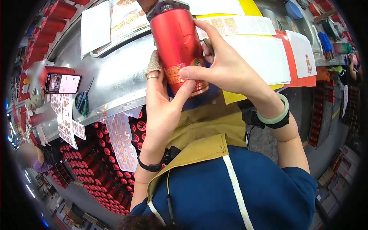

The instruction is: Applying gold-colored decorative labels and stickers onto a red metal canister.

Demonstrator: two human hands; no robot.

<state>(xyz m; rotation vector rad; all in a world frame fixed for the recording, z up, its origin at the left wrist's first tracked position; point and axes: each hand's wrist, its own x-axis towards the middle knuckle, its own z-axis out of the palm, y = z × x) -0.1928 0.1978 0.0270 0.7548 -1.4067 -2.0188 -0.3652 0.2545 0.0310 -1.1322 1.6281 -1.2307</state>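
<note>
Red cylinder point(178, 46) was held up off the steel worktop point(115, 76), over its near edge. Left hand point(163, 103) cupped the base, right hand point(226, 65) wrapped the lower side, thumb on the gold label. Looked rigid, glossy, probably slippery; two-handed grip low on the body seemed right.

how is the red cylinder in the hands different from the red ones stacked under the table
The red cylinder is held up lengthwise between the left hand and right hand, so its glossy side and a gold label band show. The stacked red cylinders lie packed in rows under the metal table, showing only their round ends. The held one is alone and looks far larger, being nearer the camera; the stacked ones are many. Both share the red colour and apparently the same shape.
</note>
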